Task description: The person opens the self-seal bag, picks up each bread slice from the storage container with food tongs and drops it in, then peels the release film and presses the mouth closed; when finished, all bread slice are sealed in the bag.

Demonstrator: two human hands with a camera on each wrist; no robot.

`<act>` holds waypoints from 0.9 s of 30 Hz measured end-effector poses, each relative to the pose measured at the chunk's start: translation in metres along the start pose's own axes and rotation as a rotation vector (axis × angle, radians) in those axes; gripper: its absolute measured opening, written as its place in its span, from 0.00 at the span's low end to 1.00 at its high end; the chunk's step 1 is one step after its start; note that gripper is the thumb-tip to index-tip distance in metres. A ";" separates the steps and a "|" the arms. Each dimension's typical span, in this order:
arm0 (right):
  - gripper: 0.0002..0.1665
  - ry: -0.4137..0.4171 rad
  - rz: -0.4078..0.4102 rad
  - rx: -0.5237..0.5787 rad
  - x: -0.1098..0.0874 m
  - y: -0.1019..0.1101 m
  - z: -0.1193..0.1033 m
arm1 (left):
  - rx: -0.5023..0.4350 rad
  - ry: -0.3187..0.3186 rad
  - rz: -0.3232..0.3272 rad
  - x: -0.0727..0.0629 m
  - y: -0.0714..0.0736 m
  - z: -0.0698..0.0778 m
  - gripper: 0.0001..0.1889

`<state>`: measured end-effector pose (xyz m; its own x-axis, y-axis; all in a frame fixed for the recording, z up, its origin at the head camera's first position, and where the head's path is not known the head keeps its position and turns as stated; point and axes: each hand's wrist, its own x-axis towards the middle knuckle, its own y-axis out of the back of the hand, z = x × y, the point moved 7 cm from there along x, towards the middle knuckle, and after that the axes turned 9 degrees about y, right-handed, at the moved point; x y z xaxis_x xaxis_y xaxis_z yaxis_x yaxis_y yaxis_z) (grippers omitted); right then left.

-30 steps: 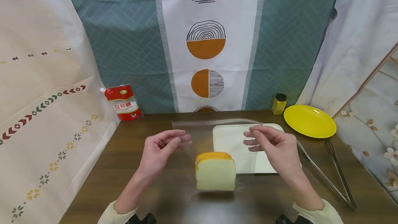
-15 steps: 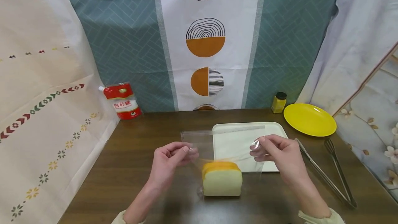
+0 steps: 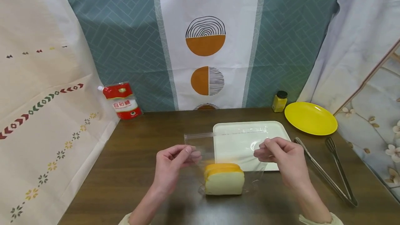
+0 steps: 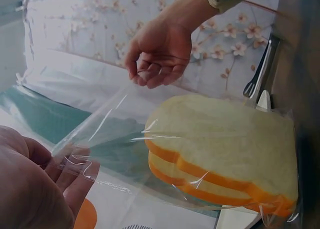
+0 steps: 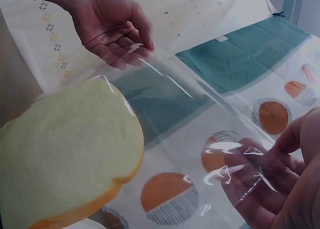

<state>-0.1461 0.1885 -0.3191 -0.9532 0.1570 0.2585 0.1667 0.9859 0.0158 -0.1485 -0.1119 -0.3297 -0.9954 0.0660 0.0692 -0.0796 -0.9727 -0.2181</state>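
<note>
A clear zip bag [image 3: 200,135] stretches between my two hands, its strip-like mouth at the far side. Two bread slices [image 3: 224,183], pale with orange-brown crusts, stand stacked in the bag's bottom. My left hand [image 3: 172,162] pinches the film near the bag's left edge between thumb and fingers. On the opposite edge my right hand [image 3: 282,153] pinches the film the same way. In the left wrist view the bread [image 4: 225,144] lies behind glossy, creased plastic. The right wrist view shows the film [image 5: 195,104] pulled taut from hand to hand.
Behind the bag lies a white tray [image 3: 243,127]. Metal tongs [image 3: 328,174] rest on the right of the wooden table [image 3: 125,169], near a yellow plate [image 3: 310,118] and a yellow jar [image 3: 280,101]. A red sugar pouch [image 3: 122,101] stands at the back left.
Both hands have moved slightly right, and the bag and bread have shifted right with them. The bag's mouth has dropped lower and nearer. Between the last two frames little has moved.
</note>
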 end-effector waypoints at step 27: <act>0.14 1.344 0.084 -0.410 -0.059 -0.095 -0.096 | 0.052 -0.101 -0.137 -0.004 -0.018 -0.004 0.13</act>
<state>-0.0819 0.0806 -0.2433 -0.0106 -0.1906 0.9816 0.4929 0.8531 0.1710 -0.1437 -0.0934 -0.3294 -0.9649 0.1786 0.1926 -0.2087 -0.9665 -0.1492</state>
